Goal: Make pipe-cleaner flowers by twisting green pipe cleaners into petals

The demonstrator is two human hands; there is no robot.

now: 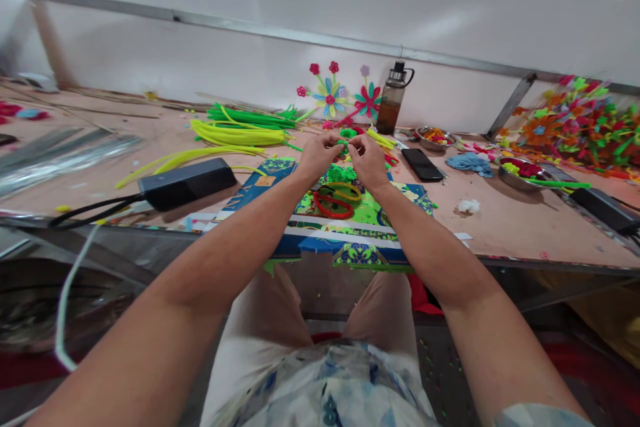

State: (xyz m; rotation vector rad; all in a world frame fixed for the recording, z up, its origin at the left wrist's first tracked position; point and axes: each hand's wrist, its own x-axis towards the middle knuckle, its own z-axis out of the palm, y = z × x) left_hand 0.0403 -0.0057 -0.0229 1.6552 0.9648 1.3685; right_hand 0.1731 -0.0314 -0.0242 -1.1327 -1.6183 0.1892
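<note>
Both hands meet over the middle of the table. My left hand [319,154] and my right hand [369,159] pinch a small green fuzzy piece [345,145] between their fingertips. Below them, a pile of green pieces [341,173] lies on a blue and green patterned sheet [360,254]. Scissors with red-orange handles [333,205] rest on that sheet, nearer the table's front edge. Yellow-green fuzzy stems [237,134] and darker green stems [255,117] lie to the left beyond my left hand.
A dark box with cables [187,184] sits at the left front. Behind my hands stand a bottle [393,100] and fuzzy flowers [330,99]. To the right are a phone [421,165], metal bowls [520,181], a blue cloth [470,163] and a colourful flower heap [560,123].
</note>
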